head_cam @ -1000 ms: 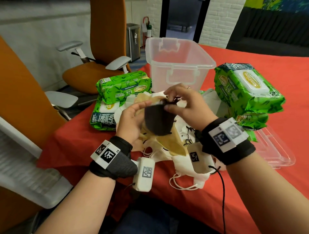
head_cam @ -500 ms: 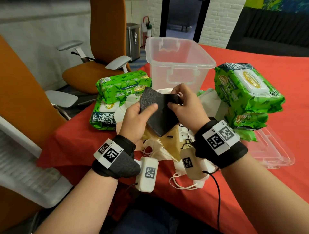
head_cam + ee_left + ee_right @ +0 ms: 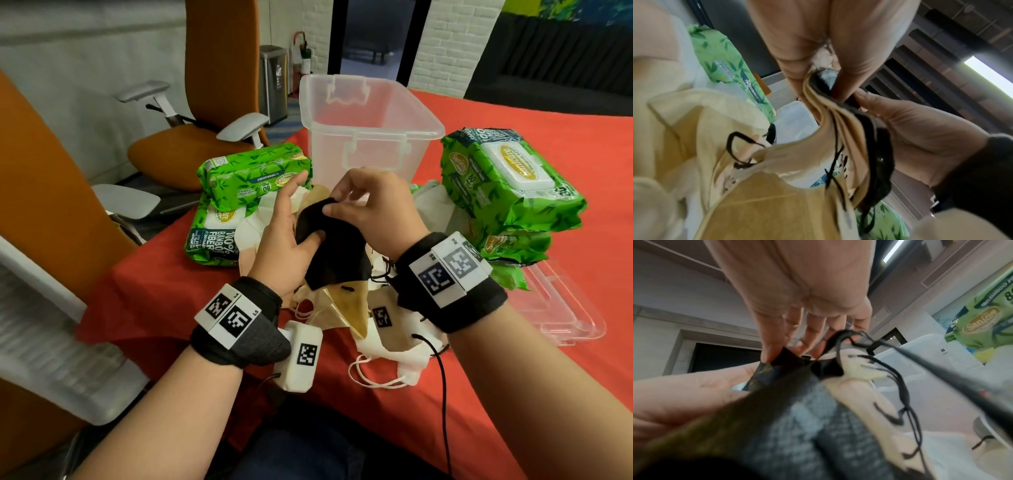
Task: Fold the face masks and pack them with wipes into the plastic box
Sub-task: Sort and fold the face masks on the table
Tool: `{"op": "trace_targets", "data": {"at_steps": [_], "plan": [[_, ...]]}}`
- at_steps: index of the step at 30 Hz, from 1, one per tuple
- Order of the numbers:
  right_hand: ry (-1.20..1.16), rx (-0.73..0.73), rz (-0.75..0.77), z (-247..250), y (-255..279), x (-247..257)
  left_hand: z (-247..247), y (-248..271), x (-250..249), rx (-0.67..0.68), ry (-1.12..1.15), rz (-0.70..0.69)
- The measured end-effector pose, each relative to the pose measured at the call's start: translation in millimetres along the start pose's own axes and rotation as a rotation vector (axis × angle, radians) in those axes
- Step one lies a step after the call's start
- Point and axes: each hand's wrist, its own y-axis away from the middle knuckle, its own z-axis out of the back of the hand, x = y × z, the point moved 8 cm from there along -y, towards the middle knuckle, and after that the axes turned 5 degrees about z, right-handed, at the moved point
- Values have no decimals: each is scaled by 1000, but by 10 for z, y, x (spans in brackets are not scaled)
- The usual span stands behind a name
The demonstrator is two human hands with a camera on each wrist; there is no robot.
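Note:
A black face mask [image 3: 337,255] is held up over the mask pile. My left hand [image 3: 291,226] holds it with the thumb on its front and the fingers behind. A tan mask [image 3: 351,308] lies against its back. In the left wrist view the fingers [image 3: 797,56] clamp tan layers [image 3: 838,116] and the black mask [image 3: 882,162] together. My right hand [image 3: 342,202] pinches the black mask's top corner. The right wrist view shows thumb and fingertips [image 3: 770,352] on that corner [image 3: 785,358], with black ear loops [image 3: 902,386] dangling. The clear plastic box [image 3: 424,128] stands open behind.
White and beige masks [image 3: 394,356] are heaped on the red table [image 3: 565,130] under my wrists. Green wipes packs lie stacked at the left [image 3: 253,171] and right [image 3: 507,185]. The clear box lid [image 3: 565,311] lies at the right. Orange office chairs [image 3: 191,150] stand beyond the table's left edge.
The black mask was spread between both hands half a second ago. It now hangs narrower and lower, and my right hand has shifted to its top corner.

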Motion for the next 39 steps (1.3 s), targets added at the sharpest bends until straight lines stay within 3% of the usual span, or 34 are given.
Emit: {"op": "trace_targets", "data": {"at_steps": [7, 13, 16, 19, 21, 27, 34, 39], "plan": [[-84, -6, -58, -86, -57, -135, -31, 10, 30, 27, -44, -3], [-46, -158, 108, 102, 44, -22, 4, 10, 37, 19, -56, -7], [-26, -44, 153, 47, 93, 24, -18, 1, 41, 45, -25, -25], [138, 96, 126, -30, 113, -27, -81, -5, 53, 87, -14, -27], [193, 122, 129, -32, 123, -57, -100, -6, 84, 92, -10, -1], [26, 86, 142, -3, 160, -88, -134, -1, 145, 133, 43, 61], [-169, 222, 105, -94, 88, -179, -172, 20, 107, 167, 51, 52], [-131, 313, 46, -142, 33, -274, -196, 27, 127, 189, 2, 71]]}}
